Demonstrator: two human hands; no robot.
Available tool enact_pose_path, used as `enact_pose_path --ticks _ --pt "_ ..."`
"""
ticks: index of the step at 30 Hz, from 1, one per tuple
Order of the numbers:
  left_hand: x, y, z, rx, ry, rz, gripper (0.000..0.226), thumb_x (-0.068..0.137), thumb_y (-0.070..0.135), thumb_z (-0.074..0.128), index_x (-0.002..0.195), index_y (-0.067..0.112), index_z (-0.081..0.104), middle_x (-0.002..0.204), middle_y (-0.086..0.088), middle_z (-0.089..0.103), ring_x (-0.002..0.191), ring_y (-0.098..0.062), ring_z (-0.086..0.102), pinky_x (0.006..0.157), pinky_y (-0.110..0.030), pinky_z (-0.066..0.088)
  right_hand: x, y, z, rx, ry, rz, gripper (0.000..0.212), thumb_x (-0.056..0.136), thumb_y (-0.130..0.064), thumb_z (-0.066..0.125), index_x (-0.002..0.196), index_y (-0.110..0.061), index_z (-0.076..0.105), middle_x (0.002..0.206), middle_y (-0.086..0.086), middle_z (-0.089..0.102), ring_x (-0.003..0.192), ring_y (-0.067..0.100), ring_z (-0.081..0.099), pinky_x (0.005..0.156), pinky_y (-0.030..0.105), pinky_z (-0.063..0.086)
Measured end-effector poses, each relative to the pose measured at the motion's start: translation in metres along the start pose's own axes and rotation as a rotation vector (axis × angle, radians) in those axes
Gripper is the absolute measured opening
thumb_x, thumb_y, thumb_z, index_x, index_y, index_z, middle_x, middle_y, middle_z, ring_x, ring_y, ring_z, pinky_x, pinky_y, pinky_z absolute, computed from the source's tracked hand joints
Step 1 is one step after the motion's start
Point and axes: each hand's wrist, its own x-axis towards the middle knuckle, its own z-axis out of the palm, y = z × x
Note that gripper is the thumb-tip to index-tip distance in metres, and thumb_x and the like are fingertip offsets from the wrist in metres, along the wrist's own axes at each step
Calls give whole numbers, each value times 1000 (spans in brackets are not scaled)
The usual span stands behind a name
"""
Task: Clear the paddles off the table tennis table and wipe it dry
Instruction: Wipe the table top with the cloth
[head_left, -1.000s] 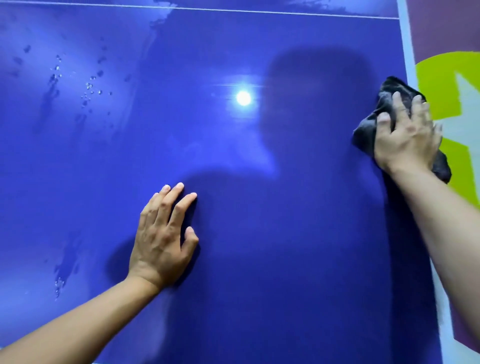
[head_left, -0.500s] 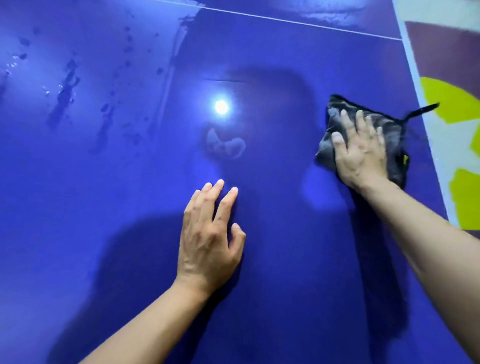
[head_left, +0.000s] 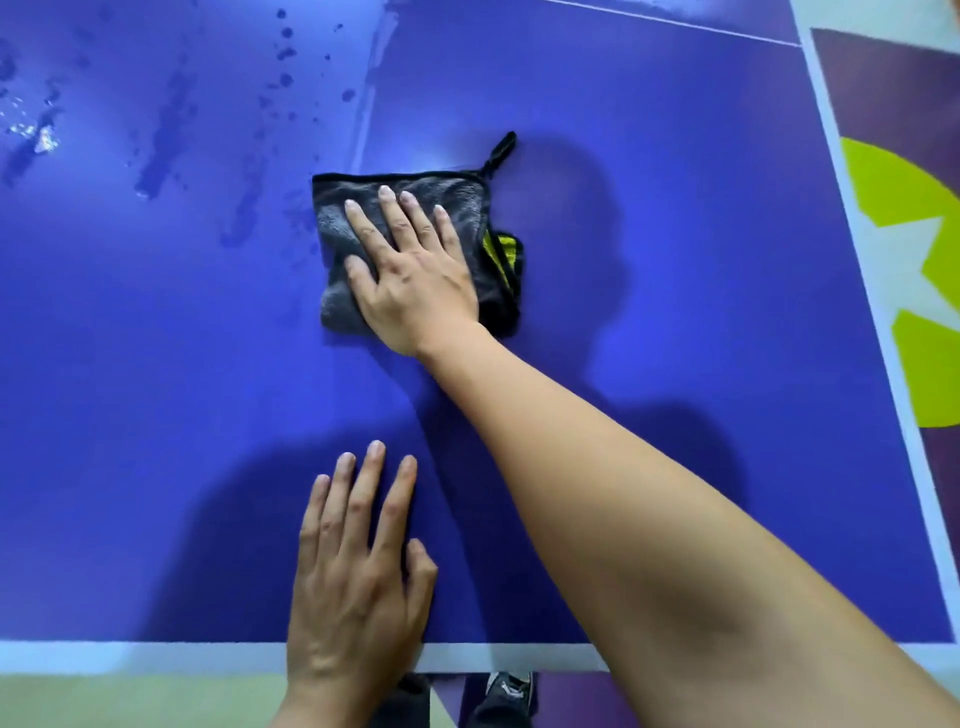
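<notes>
The blue table tennis table (head_left: 649, 260) fills the view. A dark grey cloth (head_left: 337, 208) with a yellow inner side and a hanging loop lies flat on it, left of centre. My right hand (head_left: 410, 270) presses down on the cloth, palm flat and fingers spread. My left hand (head_left: 353, 577) rests flat on the table near its white front edge, holding nothing. Water drops and streaks (head_left: 156, 156) cover the table's far left part. No paddles are in view.
The table's white edge line runs along the front (head_left: 156, 657) and the right side (head_left: 841, 208). Beyond the right edge lies a purple floor with a yellow and white star pattern (head_left: 909, 249). A dark shoe (head_left: 506, 696) shows below the front edge.
My right hand has slid the cloth leftward from the table's right edge toward the wet area, and the cloth now lies flatter. The view has shifted so the front edge shows.
</notes>
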Motion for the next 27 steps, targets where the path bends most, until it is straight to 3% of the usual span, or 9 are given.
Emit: enact_pose_path --ticks 6,16,22,27 --pt "0 0 0 34 -20 -18 63 90 28 40 151 12 44 162 -10 33 150 -33 28 123 -54 21 -33 56 -15 45 -1 48 58 106 -52 27 162 -40 18 172 -2 11 158 14 5 127 47 -6" --pt "1 8 1 59 -25 -76 62 91 31 36 150 13 44 160 -12 36 149 -34 29 126 -44 14 -194 339 -72 0 150 597 60 105 -54 30 162 -37 24 171 4 17 158 20 13 127 54 -1" --pt "0 8 1 58 -25 -71 62 91 32 36 150 14 43 159 -11 37 149 -32 29 124 -49 19 -220 363 -71 -27 143 633 61 105 -55 25 163 -35 19 172 6 13 158 21 9 127 50 -4" --pt "0 13 0 15 7 -58 60 92 26 39 148 10 46 157 -14 39 148 -36 32 123 -52 22 -219 346 -67 -2 131 635 75 95 -64 15 163 -34 18 171 9 13 158 24 10 127 52 -1"
